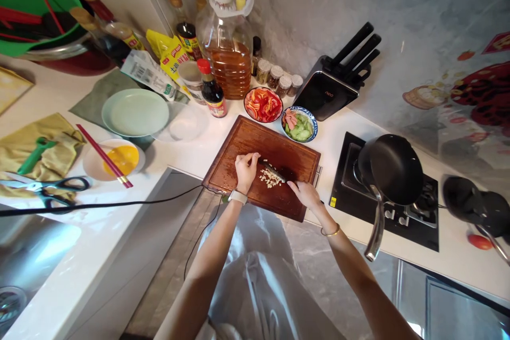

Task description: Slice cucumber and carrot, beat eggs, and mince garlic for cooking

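A knife (274,171) lies across a small heap of chopped pale bits (271,178) on the brown wooden cutting board (231,143). My left hand (246,170) is closed round the knife's black handle end, above the board's left half. At the other end of the blade, my right hand (303,193) has its fingers pressed together on the tip. Just behind the board stand a bowl of cut red pieces (263,104) and a blue-and-white bowl with green and pink slices (298,124).
A black pan (390,170) sits on the stove at right, its handle jutting frontward. Behind the board are a large oil bottle (229,58) and a knife block (329,87). At left are an egg bowl (93,162) with chopsticks, scissors (43,186) and a black cable (159,201).
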A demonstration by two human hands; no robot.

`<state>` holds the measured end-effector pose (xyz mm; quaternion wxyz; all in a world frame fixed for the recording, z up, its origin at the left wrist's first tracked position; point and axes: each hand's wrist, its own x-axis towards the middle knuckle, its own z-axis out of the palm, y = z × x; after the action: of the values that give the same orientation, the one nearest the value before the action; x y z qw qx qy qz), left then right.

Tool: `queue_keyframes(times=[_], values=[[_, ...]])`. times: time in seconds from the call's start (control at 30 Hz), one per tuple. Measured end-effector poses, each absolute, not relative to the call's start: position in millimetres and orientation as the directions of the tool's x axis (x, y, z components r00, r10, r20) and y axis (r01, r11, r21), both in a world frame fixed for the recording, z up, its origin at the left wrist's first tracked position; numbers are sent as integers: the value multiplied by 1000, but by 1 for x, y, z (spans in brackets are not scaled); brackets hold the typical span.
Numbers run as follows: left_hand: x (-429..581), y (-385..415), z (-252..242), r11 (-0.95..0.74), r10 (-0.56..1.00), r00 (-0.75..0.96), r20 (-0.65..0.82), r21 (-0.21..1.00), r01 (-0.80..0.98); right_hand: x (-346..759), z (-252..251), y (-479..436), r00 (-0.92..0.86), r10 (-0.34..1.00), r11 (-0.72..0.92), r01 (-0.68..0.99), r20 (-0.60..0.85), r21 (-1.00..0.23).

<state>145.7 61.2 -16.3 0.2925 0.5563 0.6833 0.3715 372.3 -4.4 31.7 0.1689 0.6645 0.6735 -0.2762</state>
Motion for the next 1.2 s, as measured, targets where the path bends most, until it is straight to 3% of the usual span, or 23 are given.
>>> queue_keyframes(times=[0.6,0.77,1.2], values=[[136,44,-21,90,982,-187,29,799,595,360,31,-20,-40,794,-47,991,-606,-127],[135,44,-19,82,985,-167,28,785,614,360,34,-20,-4,782,-51,996,-623,-71],[126,36,-15,70,988,-150,31,779,623,350,33,-34,6,793,-76,993,-609,-90]])
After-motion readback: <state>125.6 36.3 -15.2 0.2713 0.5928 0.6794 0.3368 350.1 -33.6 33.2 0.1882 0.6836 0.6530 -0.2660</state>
